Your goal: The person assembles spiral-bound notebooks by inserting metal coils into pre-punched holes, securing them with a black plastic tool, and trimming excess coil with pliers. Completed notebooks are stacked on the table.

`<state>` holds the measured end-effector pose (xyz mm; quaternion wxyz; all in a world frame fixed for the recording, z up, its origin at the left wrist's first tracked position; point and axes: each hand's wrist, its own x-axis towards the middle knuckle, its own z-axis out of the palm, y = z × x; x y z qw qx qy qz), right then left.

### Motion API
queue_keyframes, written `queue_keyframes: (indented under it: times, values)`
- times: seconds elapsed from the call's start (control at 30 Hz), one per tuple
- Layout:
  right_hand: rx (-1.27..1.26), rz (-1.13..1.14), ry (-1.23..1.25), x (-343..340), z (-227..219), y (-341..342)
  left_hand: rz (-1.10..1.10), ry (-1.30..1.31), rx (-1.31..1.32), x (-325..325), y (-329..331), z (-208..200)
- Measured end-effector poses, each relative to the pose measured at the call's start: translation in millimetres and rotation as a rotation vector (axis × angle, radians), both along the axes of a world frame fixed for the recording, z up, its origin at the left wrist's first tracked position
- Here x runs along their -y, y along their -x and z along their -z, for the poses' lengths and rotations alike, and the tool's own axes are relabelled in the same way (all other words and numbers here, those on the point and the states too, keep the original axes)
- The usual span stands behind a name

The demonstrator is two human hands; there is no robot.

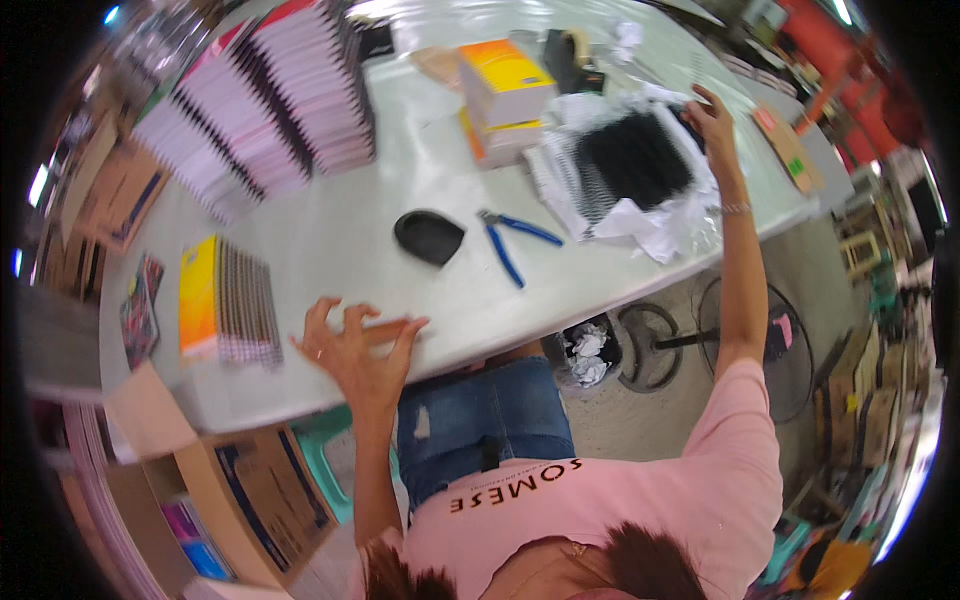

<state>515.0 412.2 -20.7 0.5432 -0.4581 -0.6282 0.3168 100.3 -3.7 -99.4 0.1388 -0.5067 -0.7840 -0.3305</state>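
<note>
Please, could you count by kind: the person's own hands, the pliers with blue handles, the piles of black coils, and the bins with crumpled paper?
Left hand: 1
Right hand: 1
Pliers: 1
Coil pile: 1
Bin: 1
Total: 5

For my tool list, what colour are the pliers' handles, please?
The pliers' handles are blue, best seen in the head view.

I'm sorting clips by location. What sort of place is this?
Probably a bookbinding or print workshop: tall stacks of coil-bound books, a heap of what look like black binding coils and blue-handled pliers share the white table.
</note>
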Motion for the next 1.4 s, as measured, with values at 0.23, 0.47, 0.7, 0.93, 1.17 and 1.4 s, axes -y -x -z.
queue_keyframes:
  times: [0.23,0.47,0.7,0.93,1.17,1.4]
  values:
    - [-0.034,-0.505,0.195,156.9,-14.0,123.4,0.040,-0.034,-0.005,-1.2,-0.4,-7.8]
    - [0.392,-0.732,-0.124,248.4,22.4,215.2,0.028,-0.062,-0.009,-6.8,3.8,0.0]
    - [0.349,-0.778,-0.128,273.2,48.3,245.1,0.032,-0.084,0.008,-12.8,4.8,0.6]
    - [0.321,-0.823,-0.101,278.5,55.7,255.6,0.033,-0.064,0.021,-12.0,5.1,4.2]
    - [0.486,-0.847,-0.184,281.5,55.2,251.0,0.039,-0.025,0.012,-13.5,4.1,-3.4]
    - [0.516,-0.821,-0.159,289.2,41.3,254.5,0.044,0.003,0.023,-11.6,6.0,-6.7]
